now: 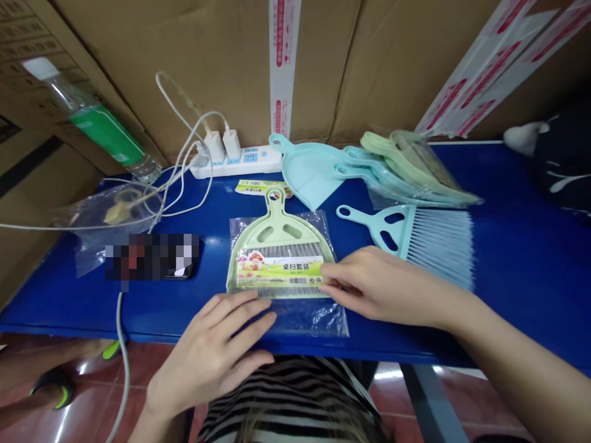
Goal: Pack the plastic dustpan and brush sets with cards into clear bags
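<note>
In front of me, a pale green dustpan (pixel 234 264) with a matching hand brush (pixel 276 224) nested in it lies flat on a clear plastic bag (pixel 314 317). Across the grey bristles is a printed label card (pixel 263 277); whether it is under the plastic I cannot tell. My right hand (pixel 369 283) has its thumb and fingers closed at the card's right end. My left hand (pixel 221 344) is open, fingers spread, near the dustpan's lower left edge. Behind the set lies another label card (pixel 253 186).
Right of the set lie a light blue hand brush (pixel 404 234), a blue dustpan (pixel 309 169) and bagged sets (pixel 415 172). At the left are a phone-like blurred object (pixel 184 261), a bottle (pixel 106 132), cables and a power strip (pixel 249 161). Cardboard boxes (pixel 221 49) stand behind the blue table (pixel 55 289).
</note>
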A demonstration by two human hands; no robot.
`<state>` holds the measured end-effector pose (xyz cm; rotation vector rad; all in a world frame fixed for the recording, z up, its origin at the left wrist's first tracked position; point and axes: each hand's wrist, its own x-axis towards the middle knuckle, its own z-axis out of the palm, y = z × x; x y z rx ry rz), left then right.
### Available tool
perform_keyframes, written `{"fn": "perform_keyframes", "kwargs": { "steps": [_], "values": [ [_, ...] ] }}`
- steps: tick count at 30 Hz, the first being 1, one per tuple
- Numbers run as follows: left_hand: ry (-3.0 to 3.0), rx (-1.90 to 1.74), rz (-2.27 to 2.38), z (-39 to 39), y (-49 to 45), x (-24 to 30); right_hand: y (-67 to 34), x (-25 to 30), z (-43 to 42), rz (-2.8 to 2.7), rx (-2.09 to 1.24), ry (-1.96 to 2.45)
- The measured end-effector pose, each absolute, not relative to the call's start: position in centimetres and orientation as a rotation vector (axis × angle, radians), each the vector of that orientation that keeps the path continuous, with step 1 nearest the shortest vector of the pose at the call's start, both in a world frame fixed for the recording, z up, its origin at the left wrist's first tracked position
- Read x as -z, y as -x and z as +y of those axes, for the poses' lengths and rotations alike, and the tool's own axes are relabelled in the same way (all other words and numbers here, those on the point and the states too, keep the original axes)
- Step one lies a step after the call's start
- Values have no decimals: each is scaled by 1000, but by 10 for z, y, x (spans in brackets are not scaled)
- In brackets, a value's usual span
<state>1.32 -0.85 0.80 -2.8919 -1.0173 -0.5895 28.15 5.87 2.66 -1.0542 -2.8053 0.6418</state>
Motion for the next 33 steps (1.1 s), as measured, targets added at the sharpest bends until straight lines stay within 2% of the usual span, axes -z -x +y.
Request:
{"fn": "perform_keyframes", "kwargs": {
  "steps": [8,14,21,33],
  "values": [
    [2731,661,-1146,-4,0,-5,-285,-30,61,-2773,-799,1102],
    [2629,628,-1301,-4,2,-3,-286,-30,63,-2716,-647,1220],
    [2574,603,-1339,-5,6,3,-287,-28,65,-2710,-689,1281],
    [2616,666,-1333,2,4,0,-285,-27,58,-2648,-792,984]
  ]
}}
